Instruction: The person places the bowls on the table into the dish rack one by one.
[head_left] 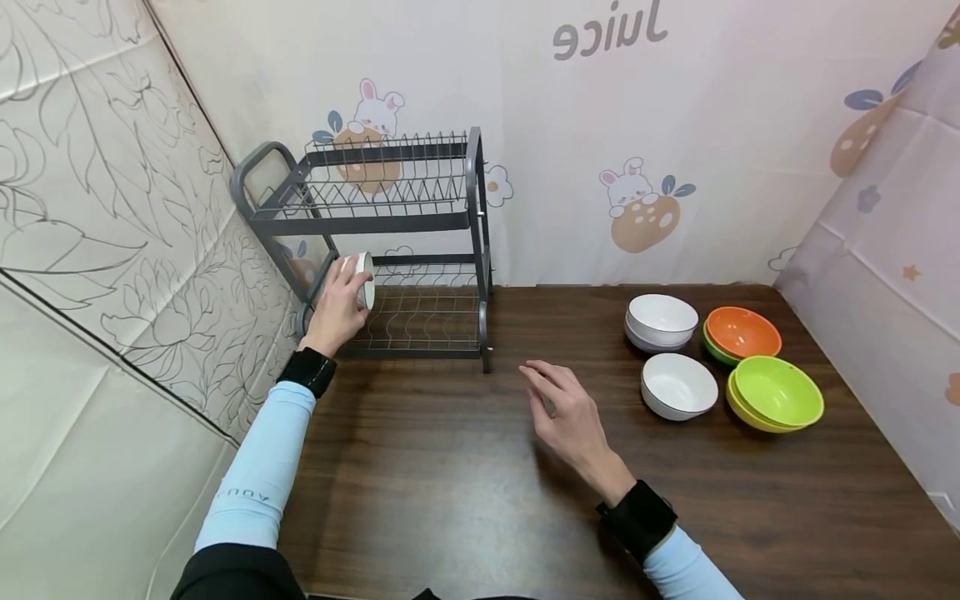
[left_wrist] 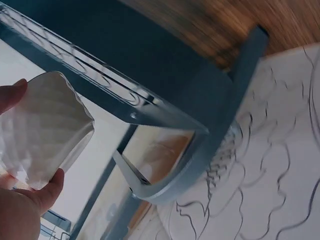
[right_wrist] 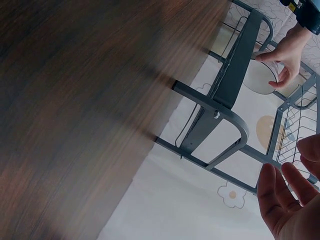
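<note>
Brown tabletop [head_left: 450, 475], printed wall [head_left: 555, 150] (left hand [head_left: 337, 308] grips bowl [left_wrist: 45, 127]).

Two readable texts, both head view. "Juice" in big grey letters [head_left: 610, 32], mirrored left to right and slanted, up at the frame's top edge, printed on the off-white fabric back wall with rabbit motifs [head_left: 540, 150]. "ADU" or close to it, small dark capitals [head_left: 243, 495] across the pale blue stretch-fabric sleeve [head_left: 258, 467] on the left forearm; end of that word can't be made out.
</note>
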